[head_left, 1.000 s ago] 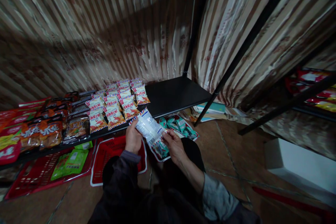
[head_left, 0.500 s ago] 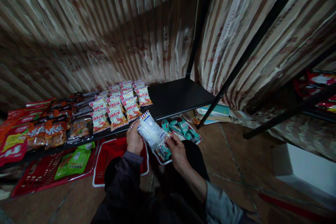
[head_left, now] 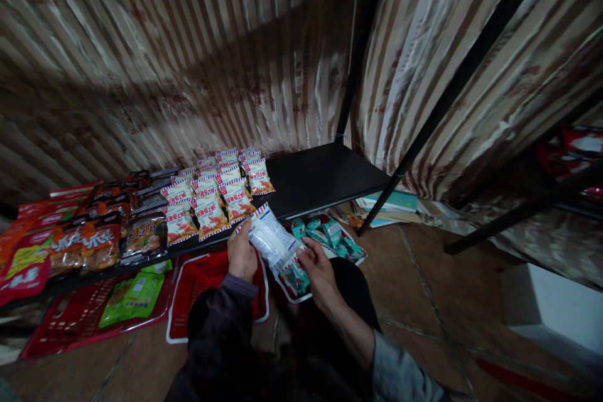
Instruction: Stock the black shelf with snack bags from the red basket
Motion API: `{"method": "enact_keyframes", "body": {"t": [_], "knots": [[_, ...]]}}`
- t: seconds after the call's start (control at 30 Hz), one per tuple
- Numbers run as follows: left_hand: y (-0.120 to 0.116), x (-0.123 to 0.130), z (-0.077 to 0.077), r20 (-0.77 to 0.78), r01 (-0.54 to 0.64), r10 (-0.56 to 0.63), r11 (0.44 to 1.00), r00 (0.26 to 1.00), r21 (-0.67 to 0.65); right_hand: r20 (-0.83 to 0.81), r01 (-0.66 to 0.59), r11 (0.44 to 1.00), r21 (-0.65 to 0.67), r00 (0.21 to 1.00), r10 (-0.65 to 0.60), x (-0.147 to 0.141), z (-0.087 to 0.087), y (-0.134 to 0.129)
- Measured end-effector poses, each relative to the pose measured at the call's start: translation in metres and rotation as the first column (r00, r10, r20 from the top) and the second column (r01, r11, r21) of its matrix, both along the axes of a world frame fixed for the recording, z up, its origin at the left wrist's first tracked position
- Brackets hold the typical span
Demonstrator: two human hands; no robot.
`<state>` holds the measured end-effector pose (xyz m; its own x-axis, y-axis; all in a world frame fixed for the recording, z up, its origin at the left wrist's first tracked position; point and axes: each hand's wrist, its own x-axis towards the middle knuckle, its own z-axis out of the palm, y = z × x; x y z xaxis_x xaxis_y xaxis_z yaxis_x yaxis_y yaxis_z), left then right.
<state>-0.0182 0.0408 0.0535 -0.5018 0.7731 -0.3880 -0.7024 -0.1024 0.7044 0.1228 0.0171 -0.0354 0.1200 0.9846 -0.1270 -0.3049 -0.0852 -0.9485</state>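
Observation:
Between my two hands is a snack bag (head_left: 273, 237), its white and blue printed back facing up. My left hand (head_left: 242, 255) pinches its upper left end, and my right hand (head_left: 318, 269) grips the lower right end. Just beyond my left hand, rows of white and orange snack bags (head_left: 210, 212) with striped edges stand on the black shelf (head_left: 325, 174). Below the held bag, a basket of teal snack packets (head_left: 335, 232) sits on the floor, partly hidden by my right hand and knee.
Orange and dark snack bags (head_left: 101, 240) and red packages (head_left: 28, 264) fill the shelf's left part. Under it are a red basket (head_left: 181, 308) with a white rim and another holding green packets (head_left: 136, 298). Black posts (head_left: 424, 132) rise at right, near a white box (head_left: 565, 308).
The view has shifted slightly, so the shelf and floor sit a little lower. Both hands keep the snack bag in nearly the same pose.

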Motion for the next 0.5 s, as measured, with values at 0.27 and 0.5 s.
{"method": "enact_keyframes", "body": {"t": [0.27,0.5], "knots": [[0.003,0.006,0.006,-0.072,-0.010,0.008,1.000,0.997,-0.028,0.699,-0.271,0.770,0.578,0.651,-0.296,0.012,0.010,-0.005],[0.004,0.011,0.006,-0.124,-0.010,0.000,0.996,0.992,-0.083,0.816,-0.554,0.608,0.569,0.467,-0.339,0.013,0.017,-0.013]]}}
